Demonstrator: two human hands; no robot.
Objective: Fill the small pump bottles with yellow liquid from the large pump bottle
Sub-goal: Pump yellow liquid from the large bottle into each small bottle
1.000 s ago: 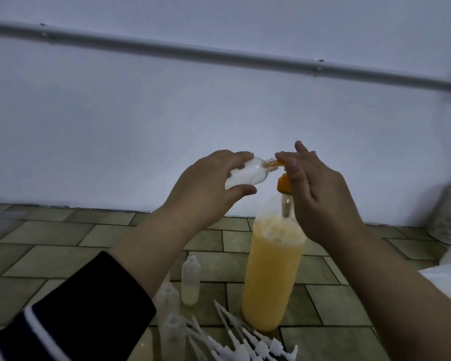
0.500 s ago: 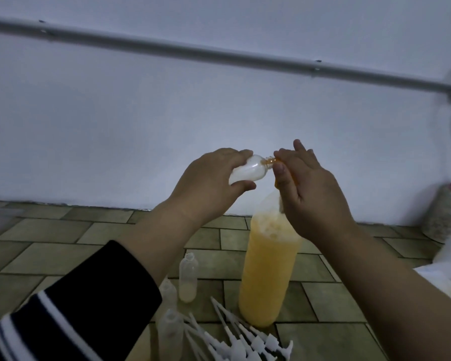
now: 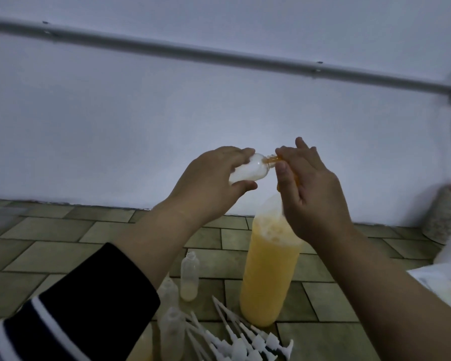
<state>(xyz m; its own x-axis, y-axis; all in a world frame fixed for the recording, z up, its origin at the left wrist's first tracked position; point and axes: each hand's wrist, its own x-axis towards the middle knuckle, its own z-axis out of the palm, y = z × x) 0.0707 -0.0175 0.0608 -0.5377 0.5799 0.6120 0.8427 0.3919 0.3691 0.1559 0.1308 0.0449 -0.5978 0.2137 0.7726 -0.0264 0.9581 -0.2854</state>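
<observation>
Left hand (image 3: 206,183) grips small bottle (image 3: 71,173), tilted at orange spout (image 3: 272,160); right hand (image 3: 313,194) presses pump, hiding large bottle (image 3: 267,277) top. Floor: 3 small bottles (image 3: 189,278), loose pump tops (image 3: 245,340).

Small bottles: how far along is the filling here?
Done: little; one standing bottle holds only a shallow yellow layer. In hand: the left hand tips a small bottle to the orange spout under the right hand on the large bottle. Left: two near bottles look empty; the pump tops lie loose.
</observation>
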